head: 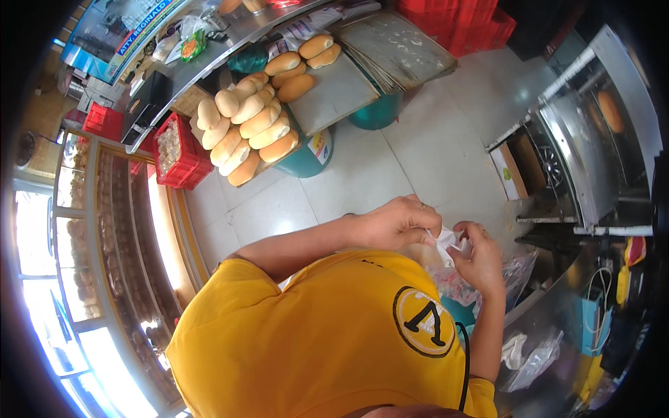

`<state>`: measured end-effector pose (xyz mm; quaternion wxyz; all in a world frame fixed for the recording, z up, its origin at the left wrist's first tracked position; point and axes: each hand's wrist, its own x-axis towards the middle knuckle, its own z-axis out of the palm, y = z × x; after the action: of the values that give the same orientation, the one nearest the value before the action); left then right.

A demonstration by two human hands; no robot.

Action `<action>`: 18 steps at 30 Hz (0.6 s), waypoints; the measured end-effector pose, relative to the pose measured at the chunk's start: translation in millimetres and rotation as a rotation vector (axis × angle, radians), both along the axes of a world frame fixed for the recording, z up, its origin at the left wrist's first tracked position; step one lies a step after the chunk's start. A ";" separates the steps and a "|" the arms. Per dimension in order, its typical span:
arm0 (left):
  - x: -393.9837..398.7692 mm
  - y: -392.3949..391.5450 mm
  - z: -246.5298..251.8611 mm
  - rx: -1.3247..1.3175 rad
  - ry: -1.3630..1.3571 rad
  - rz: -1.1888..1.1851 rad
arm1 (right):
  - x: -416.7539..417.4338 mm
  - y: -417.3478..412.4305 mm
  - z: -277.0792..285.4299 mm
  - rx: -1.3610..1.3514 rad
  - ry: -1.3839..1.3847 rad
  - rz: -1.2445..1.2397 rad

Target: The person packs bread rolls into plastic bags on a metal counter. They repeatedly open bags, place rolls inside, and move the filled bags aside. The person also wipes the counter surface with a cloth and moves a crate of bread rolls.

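A thin white plastic bag (447, 244) is pinched between both my hands, just beyond the yellow shirt. My left hand (405, 224), with a ring on one finger, grips its left side. On the right, my right hand (476, 256) has thumb and fingers closed on its other side. Beneath them lies clear and pinkish plastic (454, 282), partly hidden by the hands. Farther off at the upper left, long bread rolls (261, 123) are heaped on a tray, and several more rolls (295, 88) rest on the end of a metal baking sheet (334, 99).
Teal drums (308, 157) stand under the trays, beside stacked baking sheets (397, 47). A red crate (191, 167) sits at the left, near shelves of bread (120, 235). A metal rack (580, 151) stands right, with a steel counter (549, 313) below it.
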<state>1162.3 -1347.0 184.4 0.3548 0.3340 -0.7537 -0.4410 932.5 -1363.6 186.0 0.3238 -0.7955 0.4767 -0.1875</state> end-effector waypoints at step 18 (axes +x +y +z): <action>249.6 -79.1 -8.7 -0.042 0.203 0.440 | 217.4 -117.6 -33.4 0.204 -0.326 -0.165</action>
<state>1411.8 -1426.1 175.7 0.5232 0.4368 -0.6322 -0.3685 1149.9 -1481.2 152.6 0.4593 -0.6759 0.4978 -0.2904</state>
